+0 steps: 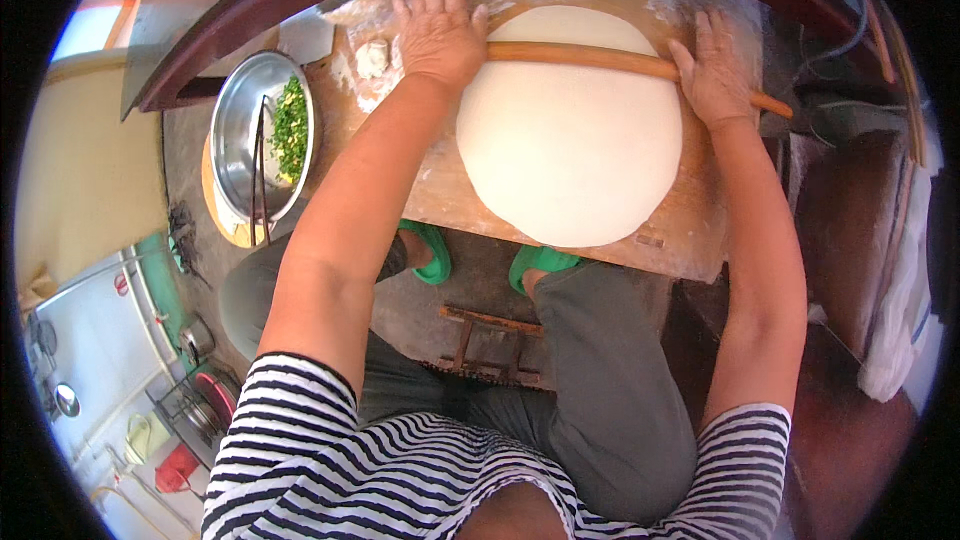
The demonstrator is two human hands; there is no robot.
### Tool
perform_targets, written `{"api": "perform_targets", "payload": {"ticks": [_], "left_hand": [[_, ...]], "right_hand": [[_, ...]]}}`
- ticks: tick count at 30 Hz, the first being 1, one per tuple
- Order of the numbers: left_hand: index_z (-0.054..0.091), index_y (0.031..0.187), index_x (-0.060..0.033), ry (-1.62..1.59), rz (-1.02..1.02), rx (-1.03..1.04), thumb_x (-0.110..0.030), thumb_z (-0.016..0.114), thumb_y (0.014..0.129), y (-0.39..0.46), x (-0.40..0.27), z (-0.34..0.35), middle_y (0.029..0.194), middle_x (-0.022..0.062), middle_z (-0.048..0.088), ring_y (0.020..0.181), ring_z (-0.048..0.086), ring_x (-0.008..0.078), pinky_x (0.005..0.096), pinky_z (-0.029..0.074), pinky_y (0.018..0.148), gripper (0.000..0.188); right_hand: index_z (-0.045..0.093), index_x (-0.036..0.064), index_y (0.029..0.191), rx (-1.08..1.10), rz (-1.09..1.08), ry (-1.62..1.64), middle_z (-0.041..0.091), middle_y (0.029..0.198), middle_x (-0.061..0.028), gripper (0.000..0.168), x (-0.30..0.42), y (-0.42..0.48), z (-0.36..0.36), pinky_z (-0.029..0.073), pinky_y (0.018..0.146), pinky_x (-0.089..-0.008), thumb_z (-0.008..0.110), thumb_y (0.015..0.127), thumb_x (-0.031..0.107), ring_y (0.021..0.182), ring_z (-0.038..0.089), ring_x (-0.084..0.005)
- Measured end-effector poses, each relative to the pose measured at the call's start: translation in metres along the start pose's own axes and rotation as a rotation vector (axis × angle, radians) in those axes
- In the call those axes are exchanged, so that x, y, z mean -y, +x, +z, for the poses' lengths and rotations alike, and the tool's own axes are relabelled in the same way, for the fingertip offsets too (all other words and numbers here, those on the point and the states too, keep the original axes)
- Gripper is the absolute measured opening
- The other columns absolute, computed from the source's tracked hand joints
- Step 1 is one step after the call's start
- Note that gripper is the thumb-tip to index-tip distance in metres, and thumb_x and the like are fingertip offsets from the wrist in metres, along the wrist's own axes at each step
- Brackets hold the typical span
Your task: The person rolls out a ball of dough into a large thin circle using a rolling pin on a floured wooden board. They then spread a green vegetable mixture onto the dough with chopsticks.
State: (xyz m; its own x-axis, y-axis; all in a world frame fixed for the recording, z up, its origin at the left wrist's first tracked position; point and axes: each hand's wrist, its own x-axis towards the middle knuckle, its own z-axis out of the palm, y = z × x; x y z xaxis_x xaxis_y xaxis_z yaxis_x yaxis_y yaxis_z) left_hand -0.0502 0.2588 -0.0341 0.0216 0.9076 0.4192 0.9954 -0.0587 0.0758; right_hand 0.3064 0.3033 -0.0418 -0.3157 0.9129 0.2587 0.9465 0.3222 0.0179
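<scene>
A large, thin sheet of rolled dough point(570, 142) lies on the floured wooden board, with a wooden rolling pin point(581, 53) across its far part. My left hand point(439, 26) holds the pin's left end under its palm, fingers stretched forward, hiding that end. Near the other end, my right hand point(716, 71) lies over the pin, thumb apart and fingers pointing away. The pin's right tip sticks out past this hand. A small lump of dough point(372, 59) sits in flour left of my left hand.
Left of the wooden board point(442, 195), a steel bowl point(238, 135) holds chopped greens point(290, 131) and chopsticks point(259, 165). A dark red curved rail point(300, 4) crosses beyond the board. My green slippers point(544, 260) are beneath its near edge. A brown seat point(847, 232) stands at the right.
</scene>
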Motion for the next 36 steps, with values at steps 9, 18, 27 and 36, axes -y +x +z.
{"api": "perform_targets", "payload": {"ticks": [9, 18, 27, 36], "left_hand": [[0.03, 0.153, -0.004, -0.106, 0.092, 0.394, -0.036, 0.056, 0.096, -0.09, -0.018, -0.057, 0.161, 0.0178, 0.025, 0.15, 0.019, 0.0356, 0.05, 0.017, 0.121, 0.07], [0.026, 0.154, -0.0045, -0.027, 0.147, 0.068, -0.038, 0.053, 0.098, 0.004, -0.039, -0.005, 0.159, 0.023, 0.025, 0.149, 0.017, 0.0406, 0.0523, 0.019, 0.12, 0.07], [0.024, 0.154, -0.0007, -0.21, 0.112, 0.289, -0.042, 0.05, 0.099, -0.064, -0.024, -0.032, 0.159, 0.0204, 0.026, 0.149, 0.02, 0.0363, 0.0485, 0.018, 0.122, 0.074], [0.022, 0.154, 0.0005, -0.013, 0.049, 0.04, -0.044, 0.051, 0.098, -0.019, -0.025, -0.007, 0.159, 0.0234, 0.023, 0.148, 0.018, 0.0413, 0.0621, 0.012, 0.118, 0.077]], "right_hand": [[0.043, 0.0, 0.143, 0.117, 0.063, 0.109, 0.04, 0.152, -0.0191, 0.071, 0.021, -0.125, -0.066, 0.029, 0.116, -0.0475, 0.067, 0.089, 0.04, 0.143, 0.033, -0.0381], [0.045, -0.001, 0.141, -0.123, 0.107, 0.089, 0.044, 0.148, -0.0203, 0.065, -0.04, -0.065, -0.028, 0.033, 0.113, -0.0475, 0.061, 0.093, 0.04, 0.141, 0.036, -0.0381], [0.049, 0.002, 0.139, -0.03, -0.013, 0.189, 0.047, 0.146, -0.0187, 0.064, -0.016, -0.102, -0.051, 0.031, 0.112, -0.0506, 0.065, 0.089, 0.039, 0.139, 0.039, -0.0382], [0.046, 0.003, 0.142, -0.11, -0.072, 0.123, 0.042, 0.151, -0.0173, 0.059, -0.024, -0.04, -0.022, 0.027, 0.117, -0.0481, 0.058, 0.096, 0.038, 0.142, 0.035, -0.0377]]}}
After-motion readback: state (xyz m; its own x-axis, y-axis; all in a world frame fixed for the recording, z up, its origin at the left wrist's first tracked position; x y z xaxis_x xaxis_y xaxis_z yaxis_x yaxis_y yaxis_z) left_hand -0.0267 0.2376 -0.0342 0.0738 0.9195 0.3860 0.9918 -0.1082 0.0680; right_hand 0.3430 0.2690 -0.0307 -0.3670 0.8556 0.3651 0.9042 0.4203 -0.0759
